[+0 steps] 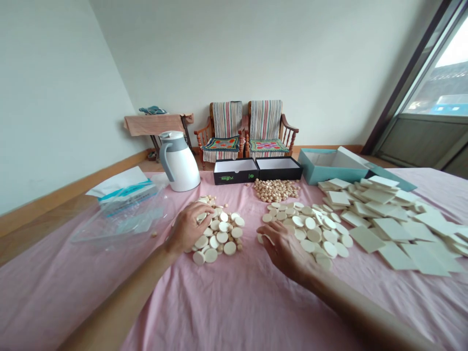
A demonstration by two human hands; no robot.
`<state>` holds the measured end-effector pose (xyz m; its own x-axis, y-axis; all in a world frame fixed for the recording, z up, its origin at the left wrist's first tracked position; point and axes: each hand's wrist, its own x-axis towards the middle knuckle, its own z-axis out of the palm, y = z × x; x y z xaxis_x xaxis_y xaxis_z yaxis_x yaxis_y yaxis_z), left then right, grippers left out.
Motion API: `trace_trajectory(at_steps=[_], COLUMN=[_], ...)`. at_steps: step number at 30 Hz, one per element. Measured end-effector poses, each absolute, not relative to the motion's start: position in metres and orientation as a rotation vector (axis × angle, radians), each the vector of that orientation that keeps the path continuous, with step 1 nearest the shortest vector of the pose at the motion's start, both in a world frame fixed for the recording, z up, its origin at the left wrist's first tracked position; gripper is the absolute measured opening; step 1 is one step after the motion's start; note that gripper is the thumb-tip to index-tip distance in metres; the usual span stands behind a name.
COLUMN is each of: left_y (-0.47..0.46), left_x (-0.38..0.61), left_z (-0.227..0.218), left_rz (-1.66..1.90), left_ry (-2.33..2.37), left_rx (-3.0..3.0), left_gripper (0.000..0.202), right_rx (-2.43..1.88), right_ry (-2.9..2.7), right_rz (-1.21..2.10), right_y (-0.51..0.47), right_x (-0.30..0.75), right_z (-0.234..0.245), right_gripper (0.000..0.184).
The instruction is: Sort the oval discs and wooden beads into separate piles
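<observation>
My left hand [190, 225] lies over the left side of a mixed pile of round wooden discs [221, 237] and small wooden beads. Its thumb and index finger curl close together, and what they hold is hidden. My right hand [283, 245] rests at the near left edge of a second pile, made of pale wooden discs [310, 223]. Its fingers and thumb are bent around one wooden disc [269, 238]. Behind that pile is a heap of round wooden beads [277, 190].
Square wooden tiles [395, 229] spread at the right, near a teal box [331, 168]. Two black boxes [236, 176] stand at the back. A white thermos jug [183, 168] and clear plastic packaging [120, 224] are on the left. Pink cloth [226, 307] covers the table.
</observation>
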<state>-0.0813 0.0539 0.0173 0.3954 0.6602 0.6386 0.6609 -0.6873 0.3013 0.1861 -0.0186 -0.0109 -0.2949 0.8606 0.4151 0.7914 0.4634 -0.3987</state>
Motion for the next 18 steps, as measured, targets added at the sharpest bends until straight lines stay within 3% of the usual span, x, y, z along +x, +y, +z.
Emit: trace_trajectory(at_steps=[6,14,18], left_y=[0.035,0.07,0.08], left_x=[-0.051,-0.019,-0.005], left_z=[0.032,0.027,0.023], left_rz=[-0.693,-0.43,-0.351], left_ry=[-1.039,-1.249,-1.277], left_rx=[-2.937,-2.945,-2.956], left_gripper=[0.012,0.016,0.008], right_rx=[-1.413,-1.364,-1.389], right_ry=[-2.276,-2.201,-2.131], right_rz=[-0.113,-0.096,-0.09], right_y=[-0.02,-0.02,-0.018], right_x=[0.193,0.201,0.206], right_z=[-0.015,-0.011,-0.004], right_gripper=[0.018,0.016,0.017])
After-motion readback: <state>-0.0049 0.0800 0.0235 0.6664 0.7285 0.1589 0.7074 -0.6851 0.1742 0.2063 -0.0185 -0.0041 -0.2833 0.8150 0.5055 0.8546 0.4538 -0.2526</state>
